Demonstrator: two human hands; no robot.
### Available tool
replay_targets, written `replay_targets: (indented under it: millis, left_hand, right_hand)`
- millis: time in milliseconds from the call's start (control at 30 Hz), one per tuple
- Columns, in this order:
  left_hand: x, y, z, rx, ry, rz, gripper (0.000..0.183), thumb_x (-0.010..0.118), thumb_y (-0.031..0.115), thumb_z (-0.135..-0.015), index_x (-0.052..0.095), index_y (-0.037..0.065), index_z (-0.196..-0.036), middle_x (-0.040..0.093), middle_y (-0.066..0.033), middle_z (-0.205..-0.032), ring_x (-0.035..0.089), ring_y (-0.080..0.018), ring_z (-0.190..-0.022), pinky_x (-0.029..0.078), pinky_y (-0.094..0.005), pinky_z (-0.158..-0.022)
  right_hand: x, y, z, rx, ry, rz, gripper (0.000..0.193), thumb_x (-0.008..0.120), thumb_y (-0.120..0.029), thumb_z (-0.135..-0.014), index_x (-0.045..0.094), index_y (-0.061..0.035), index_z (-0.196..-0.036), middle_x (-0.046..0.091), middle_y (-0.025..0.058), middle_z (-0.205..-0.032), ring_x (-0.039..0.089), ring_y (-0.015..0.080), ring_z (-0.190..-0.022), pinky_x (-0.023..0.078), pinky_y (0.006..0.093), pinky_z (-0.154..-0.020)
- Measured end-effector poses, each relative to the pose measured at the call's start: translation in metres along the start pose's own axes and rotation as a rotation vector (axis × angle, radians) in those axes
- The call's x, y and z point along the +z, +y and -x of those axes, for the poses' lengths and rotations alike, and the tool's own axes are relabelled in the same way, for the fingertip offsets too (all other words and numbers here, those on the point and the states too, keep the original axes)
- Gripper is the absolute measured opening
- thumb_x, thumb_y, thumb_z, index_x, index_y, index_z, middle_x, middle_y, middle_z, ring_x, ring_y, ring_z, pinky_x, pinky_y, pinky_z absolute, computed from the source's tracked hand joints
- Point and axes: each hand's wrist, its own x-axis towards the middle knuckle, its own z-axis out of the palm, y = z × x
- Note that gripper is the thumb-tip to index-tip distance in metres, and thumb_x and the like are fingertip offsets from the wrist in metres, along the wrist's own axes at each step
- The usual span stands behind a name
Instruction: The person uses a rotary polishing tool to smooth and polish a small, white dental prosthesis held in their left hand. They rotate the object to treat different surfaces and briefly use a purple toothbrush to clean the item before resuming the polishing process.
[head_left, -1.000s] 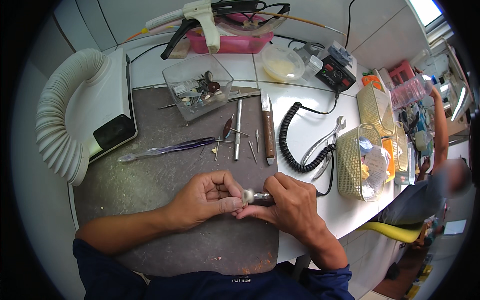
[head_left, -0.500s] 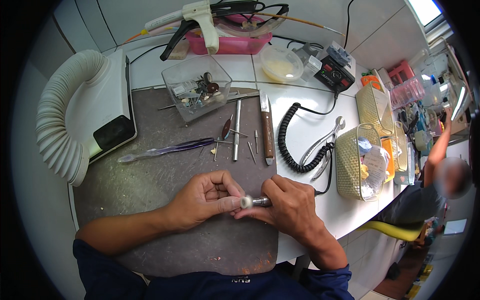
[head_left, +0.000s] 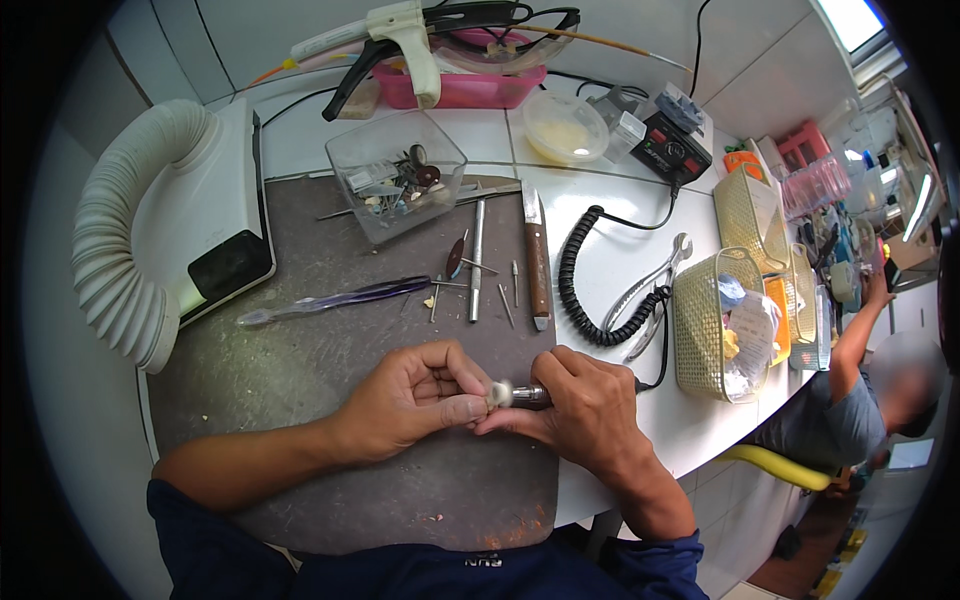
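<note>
My right hand [head_left: 590,405] is wrapped round a silver rotary handpiece [head_left: 530,396], whose cord runs off to the right. A round white polishing wheel [head_left: 500,393], blurred, sits on the handpiece's tip and points left. My left hand [head_left: 415,395] is closed, thumb and fingertips pinched right beside the wheel. Whatever is in that pinch is too small and too covered to make out. Both hands meet over the front part of a dark grey work mat [head_left: 330,510].
Beyond my hands lie a purple-handled toothbrush [head_left: 340,299], a metal rod [head_left: 477,260], a wooden-handled knife [head_left: 535,255] and small burs. A clear tub [head_left: 395,175] holds bits. A black coiled cord [head_left: 575,270], pliers [head_left: 650,290] and baskets [head_left: 700,330] stand right; a ribbed hose [head_left: 110,240] left.
Both hands have barely shifted; the wheel and handpiece sit a touch further right and higher. At the far right, a seated person has moved, with one arm reaching forward.
</note>
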Motion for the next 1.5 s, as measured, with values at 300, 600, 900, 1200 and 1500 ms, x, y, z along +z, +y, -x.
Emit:
replay_targets:
  millis: [300,600,900,1200,1500]
  left_hand:
    - [0.0017,0.0024,0.0009,-0.005,0.018,-0.049,0.013,0.066,0.004,-0.087,0.054,0.004,-0.091,0.061,-0.0087,-0.099,0.06,-0.0108,-0.091,0.05,-0.0249,-0.082]
    - [0.002,0.0035,0.0025,-0.007,0.021,-0.056,0.013,0.067,0.005,-0.087,0.054,0.005,-0.091,0.061,-0.0088,-0.102,0.06,-0.0108,-0.095,0.049,-0.0247,-0.086]
    - [0.0018,0.0018,0.0019,-0.015,0.036,-0.084,0.014,0.068,0.006,-0.087,0.054,0.005,-0.091,0.061,-0.0085,-0.101,0.061,-0.0111,-0.096,0.049,-0.0251,-0.087]
    - [0.0018,0.0019,0.001,-0.007,0.026,-0.085,0.014,0.067,0.006,-0.087,0.053,0.005,-0.091,0.062,-0.0093,-0.102,0.061,-0.0112,-0.095,0.05,-0.0252,-0.085]
    - [0.001,0.0007,-0.0004,0.0,0.003,-0.036,0.014,0.065,0.006,-0.089,0.052,0.003,-0.094,0.062,-0.011,-0.099,0.062,-0.0122,-0.088,0.052,-0.0256,-0.08]
  right_hand:
    - [0.0018,0.0006,-0.0008,-0.02,0.033,-0.011,0.059,0.081,-0.055,-0.059,0.045,-0.0078,-0.06,0.047,0.0021,-0.054,0.053,0.0158,-0.044,0.041,0.0295,-0.039]
    - [0.0018,-0.0003,-0.001,-0.023,0.024,-0.007,0.059,0.08,-0.056,-0.059,0.045,-0.0081,-0.06,0.047,0.0019,-0.054,0.052,0.0165,-0.043,0.041,0.0294,-0.04]
    - [0.0015,0.0003,-0.0005,-0.031,0.013,-0.013,0.058,0.08,-0.055,-0.06,0.048,-0.0074,-0.061,0.05,0.0024,-0.055,0.054,0.0171,-0.044,0.041,0.0299,-0.04]
    - [0.0022,0.0007,-0.0002,-0.031,0.01,-0.02,0.059,0.08,-0.056,-0.06,0.047,-0.0077,-0.061,0.049,0.0025,-0.055,0.053,0.0168,-0.043,0.042,0.0297,-0.04]
    - [-0.0011,-0.001,-0.0014,-0.042,-0.031,0.007,0.055,0.075,-0.057,-0.066,0.049,-0.0087,-0.063,0.049,0.0036,-0.056,0.058,0.02,-0.048,0.044,0.03,-0.042]
